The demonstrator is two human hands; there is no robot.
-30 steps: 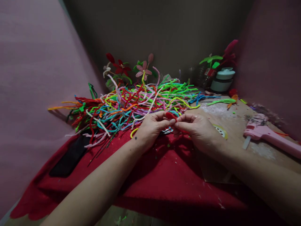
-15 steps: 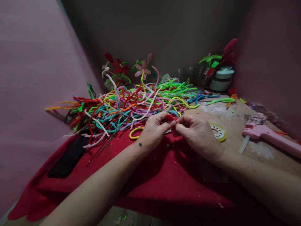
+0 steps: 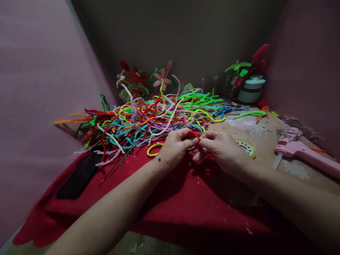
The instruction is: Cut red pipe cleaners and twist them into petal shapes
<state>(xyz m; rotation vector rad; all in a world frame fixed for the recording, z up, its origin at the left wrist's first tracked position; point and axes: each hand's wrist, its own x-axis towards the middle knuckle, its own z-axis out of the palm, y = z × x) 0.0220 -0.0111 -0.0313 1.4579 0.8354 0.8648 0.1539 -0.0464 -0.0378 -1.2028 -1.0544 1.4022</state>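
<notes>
Between the fingertips of both hands, directly above the red cloth [image 3: 164,205], is a small red fuzzy piece [image 3: 194,135], apparently of pipe cleaner. The left hand [image 3: 174,147] pinches it between thumb and forefinger, with the remaining fingers curled. The right hand [image 3: 223,148] has its thumb and forefinger closed to a narrow grip at the right end of the piece; the exact contact there is partly hidden. The two hands are nearly touching. Immediately beyond them lies a loose pile of multicolored pipe cleaners [image 3: 159,115]. A yellow loop handle [image 3: 148,151] projects just beside the left hand. Farther left, a black smartphone [image 3: 77,179] lies on the cloth. Just beside the right hand, and partly covered by it, is a tape roll [image 3: 249,148] with a perforated white core. Farther right, a pink glue gun [image 3: 300,148] lies on its side, a pale glue stick [image 3: 277,161] protruding from it. Behind the pile, beyond the hands, stand a red flower [image 3: 136,76] and a pink flower [image 3: 162,80]. Beyond the right hand, at the rear, stands a container with a pale teal lid [image 3: 254,83].
</notes>
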